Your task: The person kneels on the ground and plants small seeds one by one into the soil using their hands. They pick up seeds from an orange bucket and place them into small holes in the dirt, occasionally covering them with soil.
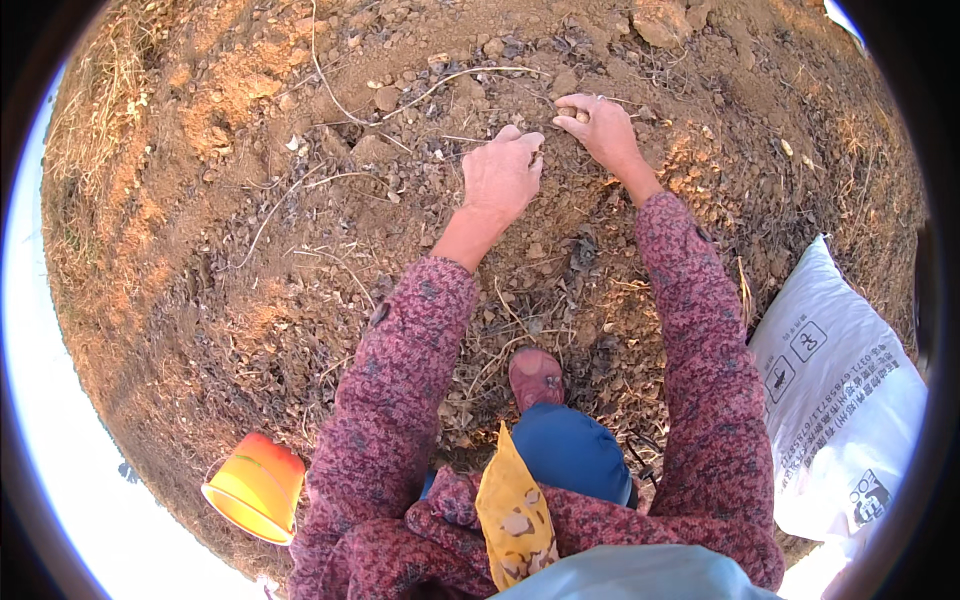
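Observation:
Both hands are low over dry, crumbly soil (420, 225) strewn with small stones, dead leaves and thin dry stems. My right hand (600, 131) holds small tan, lumpy things (574, 114) between thumb and fingers; they look like peanut pods. Just left of it and a little nearer to me, my left hand (501, 169) has its fingers curled in, back up, and what lies within them is hidden. Beyond the hands, a long pale dry stem (431, 91) curves over the ground. A pale pod-like thing (786, 148) rests on the soil to the right.
A white woven sack (832, 390) bearing writing stands at the right. An orange-yellow bucket (262, 487) sits tilted at the lower left. My red shoe (536, 376) is on the soil between my arms. A large clod (660, 22) lies at the far edge, and dry grass (105, 127) at the far left.

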Available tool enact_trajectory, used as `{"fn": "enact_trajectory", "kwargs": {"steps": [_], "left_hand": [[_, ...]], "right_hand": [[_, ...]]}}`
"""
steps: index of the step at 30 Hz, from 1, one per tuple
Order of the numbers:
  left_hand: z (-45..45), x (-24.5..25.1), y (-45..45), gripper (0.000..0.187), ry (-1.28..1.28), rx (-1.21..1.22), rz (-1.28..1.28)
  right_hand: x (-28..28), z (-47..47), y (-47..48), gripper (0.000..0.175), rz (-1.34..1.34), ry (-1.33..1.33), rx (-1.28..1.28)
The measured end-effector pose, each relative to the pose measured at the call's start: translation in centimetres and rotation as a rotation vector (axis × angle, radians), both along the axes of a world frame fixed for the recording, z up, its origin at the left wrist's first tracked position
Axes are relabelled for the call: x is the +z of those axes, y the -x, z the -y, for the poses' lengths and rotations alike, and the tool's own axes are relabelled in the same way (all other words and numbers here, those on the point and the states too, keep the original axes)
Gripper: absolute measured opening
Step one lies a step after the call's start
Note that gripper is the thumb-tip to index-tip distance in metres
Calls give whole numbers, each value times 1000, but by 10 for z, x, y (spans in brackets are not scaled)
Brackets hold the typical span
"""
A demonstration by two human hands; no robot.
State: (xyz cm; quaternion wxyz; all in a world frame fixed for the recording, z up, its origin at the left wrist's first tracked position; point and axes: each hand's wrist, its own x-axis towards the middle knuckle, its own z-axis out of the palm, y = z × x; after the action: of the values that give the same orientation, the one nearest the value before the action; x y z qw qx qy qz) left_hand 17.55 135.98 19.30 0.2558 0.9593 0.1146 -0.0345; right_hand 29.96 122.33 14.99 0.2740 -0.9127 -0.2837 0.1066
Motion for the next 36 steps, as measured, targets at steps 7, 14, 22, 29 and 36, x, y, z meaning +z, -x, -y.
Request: {"fn": "enact_trajectory", "kwargs": {"steps": [7, 14, 22, 29, 36], "left_hand": [[5, -17, 6, 21, 282, 374, 170], [-18, 9, 120, 23, 2206, 607, 474], [-25, 20, 240, 38, 2702, 670, 751], [-50, 52, 357, 32, 2596, 805, 1288], [-89, 93, 532, 26, 2470, 1055, 1768]], "right_hand": [[-47, 13, -5, 21, -134, -535, -213], [-25, 9, -17, 25, -468, -437, -377], [86, -101, 210, 17, -882, -690, 215], [146, -176, 375, 14, -294, -467, 1246], [183, -258, 460, 20, -421, -346, 1475]]}}
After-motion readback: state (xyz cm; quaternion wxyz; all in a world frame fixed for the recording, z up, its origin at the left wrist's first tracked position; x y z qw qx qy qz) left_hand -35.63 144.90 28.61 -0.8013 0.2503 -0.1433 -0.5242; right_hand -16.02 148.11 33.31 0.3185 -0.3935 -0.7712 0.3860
